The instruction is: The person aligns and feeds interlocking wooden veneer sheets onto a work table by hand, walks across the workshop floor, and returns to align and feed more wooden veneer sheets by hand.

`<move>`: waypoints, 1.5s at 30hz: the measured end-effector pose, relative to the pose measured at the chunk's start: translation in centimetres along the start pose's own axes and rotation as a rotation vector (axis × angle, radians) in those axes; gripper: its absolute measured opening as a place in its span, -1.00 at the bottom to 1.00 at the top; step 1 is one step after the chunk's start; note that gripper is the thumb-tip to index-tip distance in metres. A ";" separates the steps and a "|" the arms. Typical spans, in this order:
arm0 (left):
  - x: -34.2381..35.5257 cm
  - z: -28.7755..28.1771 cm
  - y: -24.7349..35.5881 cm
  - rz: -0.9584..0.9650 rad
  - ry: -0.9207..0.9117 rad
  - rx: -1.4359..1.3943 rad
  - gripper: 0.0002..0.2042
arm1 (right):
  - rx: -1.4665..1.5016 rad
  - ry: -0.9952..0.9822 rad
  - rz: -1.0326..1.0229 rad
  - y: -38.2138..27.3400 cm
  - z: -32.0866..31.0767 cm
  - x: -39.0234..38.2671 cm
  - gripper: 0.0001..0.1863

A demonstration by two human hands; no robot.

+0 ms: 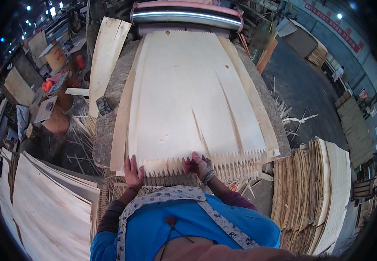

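Observation:
A wide stack of pale wood veneer sheets [188,95] lies in front of me, its near edge cut into saw-like teeth. The top sheet has two long splits and a few small knots. My left hand [133,172] rests at the stack's near left corner with its fingers stretched out over the edge. Near the middle of the same edge is my right hand [200,167], in a worn, dark-stained glove. Its fingers are curled in at the toothed edge, closed on the veneer; their tips are partly hidden.
A shiny metal roller [186,16] spans the far end of the stack. Veneer piles stand at my left [51,204] and upright at my right [303,191]. A narrow veneer strip [106,61] leans at the far left. Wood scraps litter the floor, and a person [338,74] is far off right.

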State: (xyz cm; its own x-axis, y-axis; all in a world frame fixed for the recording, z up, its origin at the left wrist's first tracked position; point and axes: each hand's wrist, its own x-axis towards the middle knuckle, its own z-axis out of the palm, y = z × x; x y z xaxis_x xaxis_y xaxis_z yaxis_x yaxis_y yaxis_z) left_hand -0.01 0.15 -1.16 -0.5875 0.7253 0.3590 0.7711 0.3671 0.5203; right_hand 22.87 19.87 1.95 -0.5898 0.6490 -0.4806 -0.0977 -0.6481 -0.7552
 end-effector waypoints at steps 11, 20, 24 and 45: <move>0.0 -0.2 0.2 -0.011 -0.004 0.019 -0.44 | 0.082 -0.005 0.027 0.2 -0.3 0.2 -0.66; 0.0 -0.1 -0.1 -0.004 0.020 -0.012 -0.45 | 0.080 0.014 0.037 -0.5 0.3 -0.3 -0.60; 0.0 0.1 -0.3 -0.001 0.024 -0.003 -0.44 | 0.081 0.011 0.060 -0.8 0.6 -0.8 -0.61; 0.2 1.3 -1.1 -0.080 -0.035 0.011 -0.41 | -0.324 -0.456 -0.179 -12.9 12.6 10.6 -0.60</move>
State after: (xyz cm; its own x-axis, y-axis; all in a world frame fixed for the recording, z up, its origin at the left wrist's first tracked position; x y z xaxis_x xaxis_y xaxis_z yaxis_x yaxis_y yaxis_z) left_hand -0.66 0.66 -2.63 -0.6383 0.7135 0.2889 0.7248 0.4307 0.5377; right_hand 7.84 30.11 12.22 -0.8791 0.4535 -0.1466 -0.0204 -0.3431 -0.9391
